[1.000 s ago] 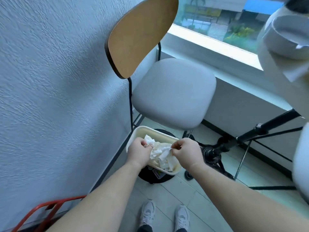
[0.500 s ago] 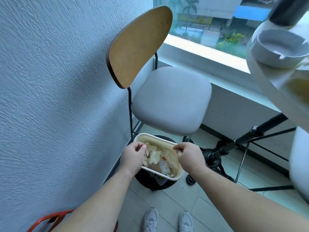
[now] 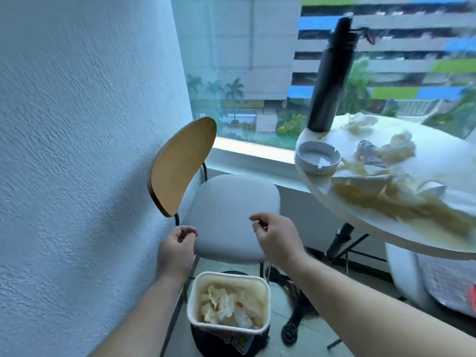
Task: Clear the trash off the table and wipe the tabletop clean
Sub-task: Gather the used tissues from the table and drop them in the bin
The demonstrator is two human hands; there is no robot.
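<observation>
A cream bin [image 3: 229,275] stands on the floor below me, with crumpled tissues and wrappers [image 3: 221,305] lying inside. My left hand [image 3: 176,251] and my right hand [image 3: 277,238] hover apart above the bin, in front of the chair seat. The fingers of both are loosely curled, and I see nothing in them. At the right, the round white table [image 3: 438,161] carries several crumpled tissues [image 3: 396,148] and yellowish, blurred scraps and smears [image 3: 401,202] near its front edge.
A white ashtray [image 3: 318,158] and a tall black bottle [image 3: 331,81] stand at the table's left rim. A grey chair [image 3: 231,215] with a wooden back stands against the textured wall [image 3: 77,150]. A black tripod [image 3: 340,240] stands under the table.
Both hands have let go of the tissues, which now lie in the bin, and have risen above it. My view has lifted, bringing the tabletop into sight.
</observation>
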